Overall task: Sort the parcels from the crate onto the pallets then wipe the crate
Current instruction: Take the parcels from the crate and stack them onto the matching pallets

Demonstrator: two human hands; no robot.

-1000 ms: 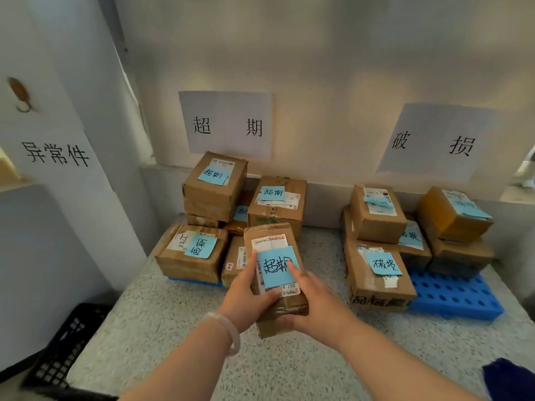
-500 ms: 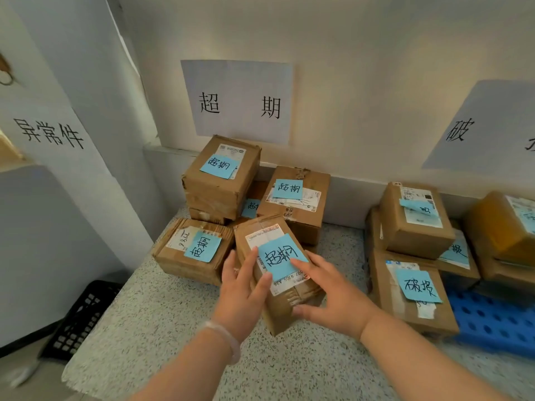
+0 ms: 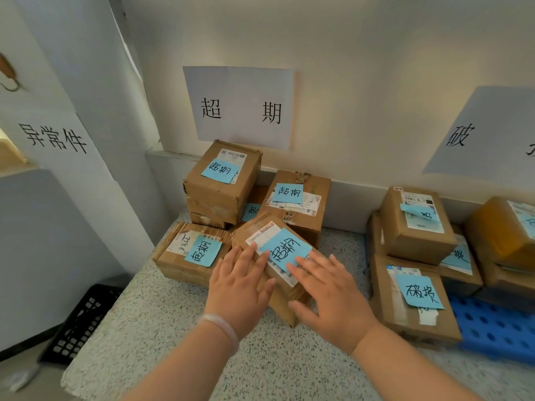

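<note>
The ledge is bearing the left stack; the tilted parcel is leaning against its front (blue note up). The left hand and right hand are resting on it, fingers straight and spread.

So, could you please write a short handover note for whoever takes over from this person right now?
Left hand: open, fingers flat on the overdue-tagged parcel.
Right hand: open, fingers on its top, thumb at its near edge.
Done: parcel lies tilted at the front of the pile under the 超期 sign.
Damaged-tagged boxes sit to the right, on the blue pallet.
Left to do: any parcels in the black crate, lower left, contents unseen; then wipe it.
</note>
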